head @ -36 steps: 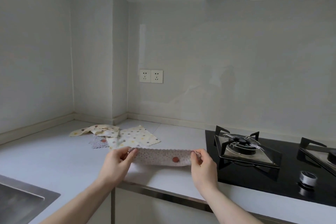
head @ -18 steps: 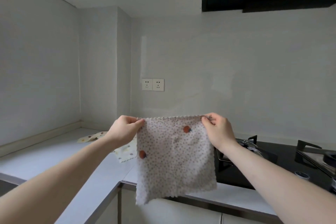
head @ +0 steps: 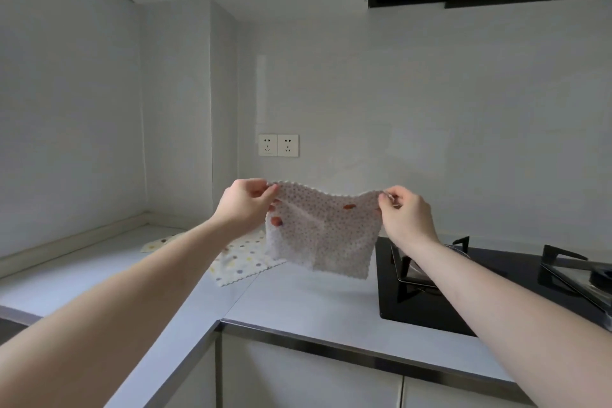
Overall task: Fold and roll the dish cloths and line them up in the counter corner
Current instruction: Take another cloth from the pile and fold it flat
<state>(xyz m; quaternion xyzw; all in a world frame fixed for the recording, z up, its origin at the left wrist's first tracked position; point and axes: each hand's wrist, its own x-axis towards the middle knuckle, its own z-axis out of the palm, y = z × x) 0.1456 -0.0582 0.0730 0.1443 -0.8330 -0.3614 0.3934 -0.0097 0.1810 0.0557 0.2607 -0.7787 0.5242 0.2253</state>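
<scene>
Cloth [head: 326,235] now slack between hands, lower than a moment ago; left hand [head: 246,204] and right hand [head: 405,214] pinch its top corners; laying on bench [head: 298,295] likely next; folding not begun.

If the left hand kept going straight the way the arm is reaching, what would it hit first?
Probably the white wall near the twin power sockets. The left hand, pinching the held dish cloth, points up and away; nothing else shows between, though depth is unclear.
</scene>
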